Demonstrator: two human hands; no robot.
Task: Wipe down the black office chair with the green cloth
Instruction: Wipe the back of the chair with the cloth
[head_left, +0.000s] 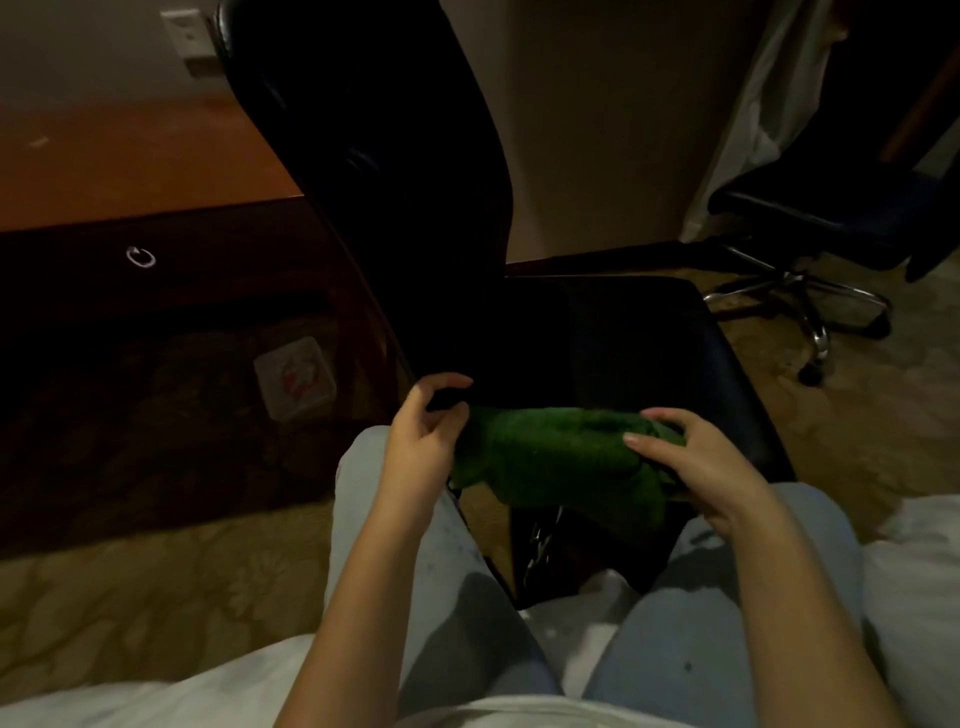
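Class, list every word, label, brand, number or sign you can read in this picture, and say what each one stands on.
None can be read.
White box on the floor: red print, too blurred to read.
Wall plate: marks too small and blurred to read.
Chair and cloth: no lettering shows.
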